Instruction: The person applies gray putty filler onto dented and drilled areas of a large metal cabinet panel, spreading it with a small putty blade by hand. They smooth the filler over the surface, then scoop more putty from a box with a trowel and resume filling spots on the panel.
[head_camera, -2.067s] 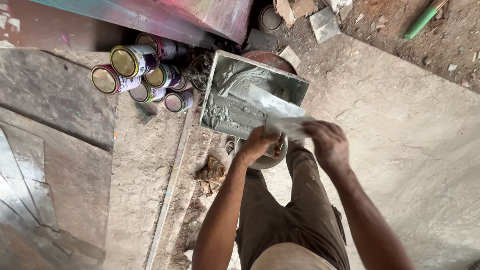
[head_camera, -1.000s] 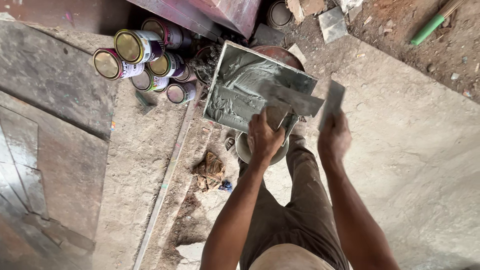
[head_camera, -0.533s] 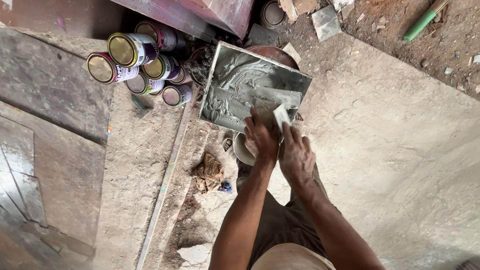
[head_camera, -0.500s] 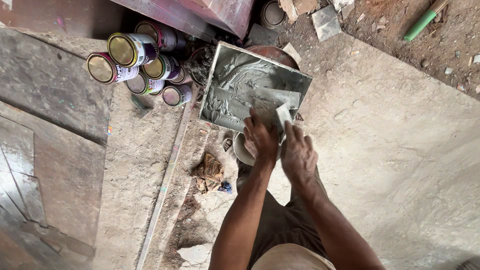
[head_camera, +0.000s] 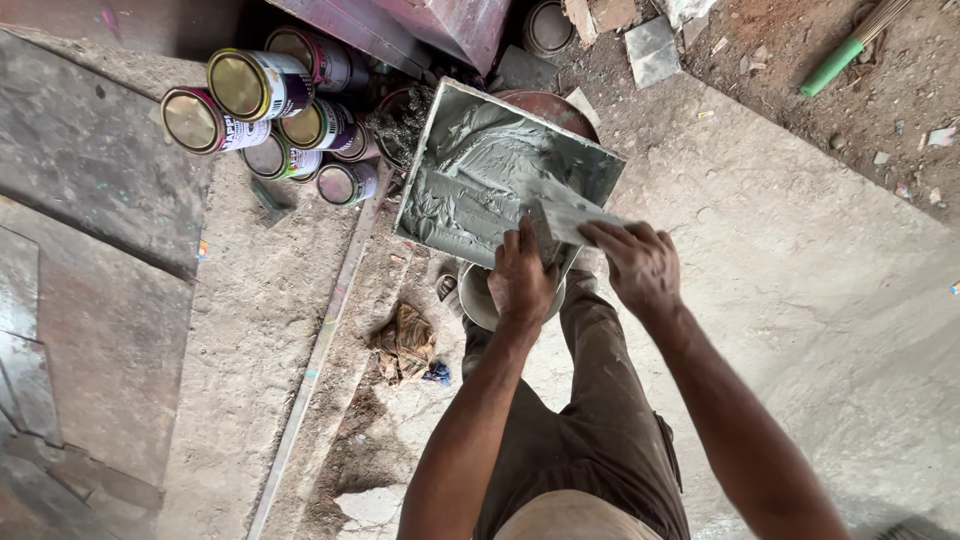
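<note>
Two hands working grey putty on a square board above a dusty concrete floor

The left hand (head_camera: 522, 280) has its fingers curled shut around the near edge of the square putty board (head_camera: 470, 135), which is smeared with wet grey putty (head_camera: 470, 185) and held over a small pale bowl (head_camera: 480, 300). The right hand (head_camera: 640, 265) grips a flat putty blade (head_camera: 560, 215), fingers folded over its back, its edge lying on the board's right half. A cluster of paint tins (head_camera: 270, 110) lies just left of the board; a crumpled rag (head_camera: 405, 340) sits below
</note>
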